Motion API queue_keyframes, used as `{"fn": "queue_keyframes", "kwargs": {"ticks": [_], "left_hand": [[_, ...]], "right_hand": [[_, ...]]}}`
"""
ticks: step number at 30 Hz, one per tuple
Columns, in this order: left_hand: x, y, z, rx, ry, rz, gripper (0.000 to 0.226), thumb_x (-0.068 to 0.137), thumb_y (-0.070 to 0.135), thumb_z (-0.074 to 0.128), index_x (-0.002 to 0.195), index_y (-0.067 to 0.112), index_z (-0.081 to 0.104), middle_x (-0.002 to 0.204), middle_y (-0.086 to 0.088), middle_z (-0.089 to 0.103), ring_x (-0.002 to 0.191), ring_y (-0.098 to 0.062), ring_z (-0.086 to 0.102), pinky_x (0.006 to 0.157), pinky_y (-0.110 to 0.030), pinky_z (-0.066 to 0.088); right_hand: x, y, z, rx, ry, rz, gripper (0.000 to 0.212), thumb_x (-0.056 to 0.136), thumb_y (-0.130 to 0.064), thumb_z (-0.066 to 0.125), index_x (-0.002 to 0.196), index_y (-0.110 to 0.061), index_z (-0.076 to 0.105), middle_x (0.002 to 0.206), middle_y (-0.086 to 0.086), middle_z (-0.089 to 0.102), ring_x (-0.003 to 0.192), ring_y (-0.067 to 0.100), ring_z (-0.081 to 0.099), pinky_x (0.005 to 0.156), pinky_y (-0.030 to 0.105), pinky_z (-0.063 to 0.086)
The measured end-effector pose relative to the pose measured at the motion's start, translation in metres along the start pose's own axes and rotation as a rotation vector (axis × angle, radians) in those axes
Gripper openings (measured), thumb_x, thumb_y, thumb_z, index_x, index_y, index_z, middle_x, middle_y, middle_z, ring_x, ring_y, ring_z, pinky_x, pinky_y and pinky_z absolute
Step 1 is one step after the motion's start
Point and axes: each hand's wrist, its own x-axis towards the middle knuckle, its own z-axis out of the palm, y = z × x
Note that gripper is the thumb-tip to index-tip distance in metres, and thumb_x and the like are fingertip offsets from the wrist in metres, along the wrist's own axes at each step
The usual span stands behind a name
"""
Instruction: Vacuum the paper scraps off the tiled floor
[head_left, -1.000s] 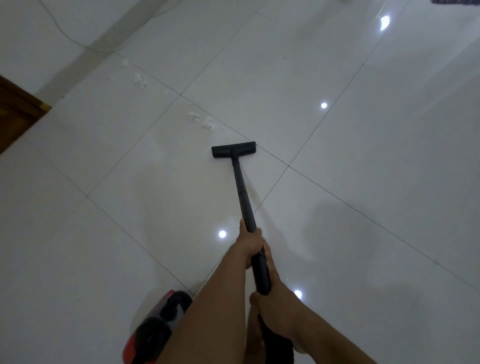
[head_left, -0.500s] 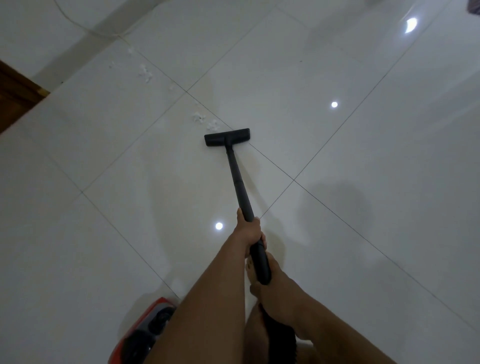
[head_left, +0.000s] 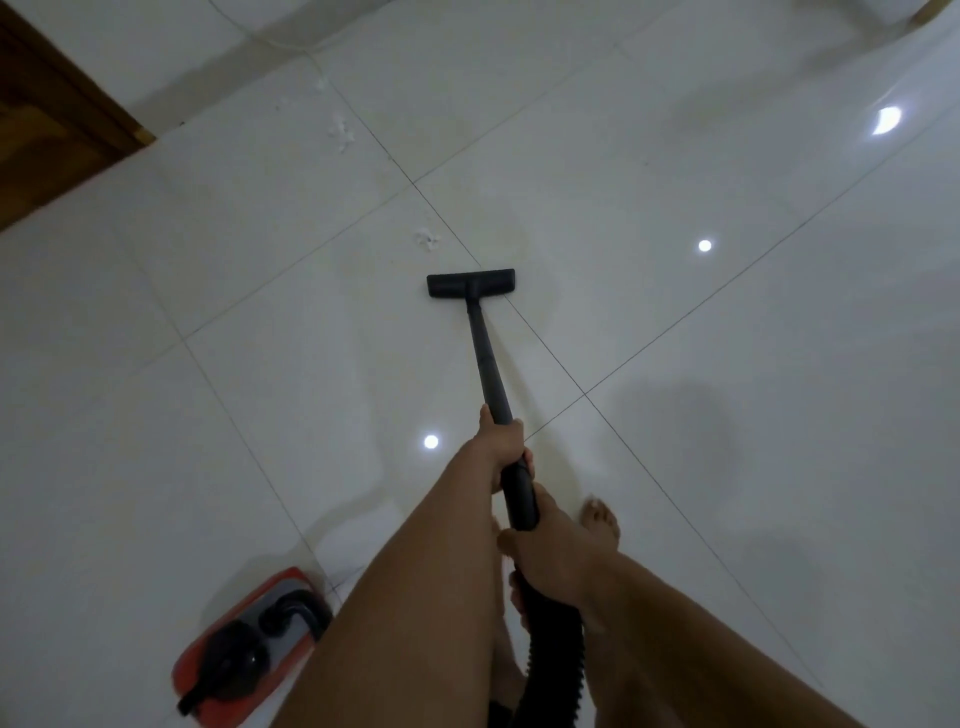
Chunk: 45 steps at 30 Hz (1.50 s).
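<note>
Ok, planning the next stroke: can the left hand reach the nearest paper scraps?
Probably not directly: the left hand grips the wand; the paper scraps lie beyond the floor head. With the wand, likely.

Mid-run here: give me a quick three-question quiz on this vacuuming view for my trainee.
1. True or false: the floor head already covers the nearest paper scraps.
2. Where is the red canister? A) low at the person's left B) ahead of the floor head C) against the wooden door
3. Fill in: the left hand grips the wand ____ the floor head than the right hand does.
Key: 1 false, the paper scraps lie just beyond it, apart; 2 A; 3 nearer.
</note>
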Motion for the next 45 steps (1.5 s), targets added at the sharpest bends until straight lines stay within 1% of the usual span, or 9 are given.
{"fn": "queue_keyframes", "kwargs": {"ticks": [2,5,12,16,19,22,28,35,45], "left_hand": [[-0.001,0.005,0.012,-0.024,0.008,0.001,0.062,0.108,0.025,0.038,0.159,0.037,0.006,0.049,-0.004,0.055,0.048,-0.017,0.055,0.063,-0.034,0.054],[-0.001,0.010,0.033,-0.067,0.025,0.003,0.061,0.108,0.024,0.040,0.159,0.036,0.008,0.053,-0.006,0.056,0.049,-0.017,0.055,0.062,-0.034,0.055],[0.015,0.029,0.067,-0.150,0.064,0.007,0.069,0.109,0.025,0.040,0.160,0.043,-0.002,0.065,-0.009,0.056,0.055,-0.017,0.056,0.064,-0.035,0.055],[0.026,0.046,0.069,-0.202,0.089,0.023,0.071,0.109,0.024,0.041,0.161,0.043,-0.004,0.065,-0.008,0.055,0.054,-0.015,0.054,0.065,-0.034,0.056],[0.035,0.061,0.066,-0.232,0.110,0.029,0.068,0.108,0.023,0.040,0.161,0.042,0.002,0.063,-0.008,0.054,0.051,-0.015,0.052,0.061,-0.033,0.055],[0.041,0.074,0.065,-0.253,0.122,0.025,0.065,0.107,0.024,0.040,0.160,0.042,0.006,0.059,-0.007,0.054,0.046,-0.014,0.051,0.058,-0.031,0.053],[0.071,0.108,0.048,-0.273,0.146,0.027,0.063,0.107,0.025,0.041,0.158,0.042,0.009,0.056,-0.007,0.056,0.044,-0.014,0.054,0.057,-0.031,0.054],[0.086,0.145,0.030,-0.297,0.139,0.037,0.067,0.108,0.027,0.039,0.156,0.050,0.000,0.057,-0.008,0.054,0.049,-0.018,0.055,0.064,-0.034,0.055],[0.102,0.190,-0.003,-0.349,0.146,0.036,0.066,0.108,0.025,0.040,0.158,0.047,0.003,0.057,-0.008,0.053,0.046,-0.015,0.051,0.056,-0.031,0.052]], "right_hand": [[-0.002,-0.001,-0.015,-0.054,0.010,0.005,0.067,0.103,-0.012,0.054,0.155,-0.034,0.019,0.077,0.008,0.061,0.054,0.014,0.060,0.052,0.027,0.058],[-0.002,0.002,-0.039,-0.126,0.030,0.016,0.063,0.104,-0.020,0.054,0.155,-0.033,0.021,0.085,0.004,0.063,0.073,0.018,0.064,0.084,0.040,0.063],[0.006,-0.004,-0.090,-0.250,-0.020,-0.022,0.075,0.098,-0.027,0.060,0.157,-0.036,0.016,0.106,0.012,0.063,0.087,0.026,0.067,0.095,0.046,0.059],[0.019,-0.015,-0.107,-0.209,-0.055,-0.057,0.067,0.103,-0.018,0.056,0.158,-0.029,0.019,0.092,0.006,0.063,0.071,0.016,0.064,0.073,0.031,0.060],[0.034,-0.027,-0.115,-0.259,-0.071,-0.054,0.069,0.101,-0.016,0.059,0.158,-0.030,0.022,0.104,0.013,0.069,0.070,0.019,0.073,0.063,0.029,0.063],[0.037,-0.040,-0.124,-0.297,-0.053,-0.113,0.075,0.099,-0.004,0.058,0.156,-0.031,0.018,0.111,0.018,0.058,0.046,0.008,0.061,0.043,0.016,0.050],[0.068,-0.072,-0.137,-0.348,-0.066,-0.128,0.068,0.100,-0.008,0.058,0.154,-0.029,0.022,0.106,0.015,0.055,0.042,0.003,0.058,0.042,0.012,0.046],[0.090,-0.114,-0.146,-0.332,-0.057,-0.074,0.070,0.101,-0.011,0.058,0.156,-0.030,0.020,0.121,0.016,0.059,0.070,0.013,0.062,0.040,0.008,0.043],[0.113,-0.168,-0.138,-0.354,-0.044,-0.063,0.067,0.102,-0.018,0.058,0.156,-0.032,0.022,0.128,0.013,0.056,0.065,0.015,0.060,0.042,0.012,0.046]]}}
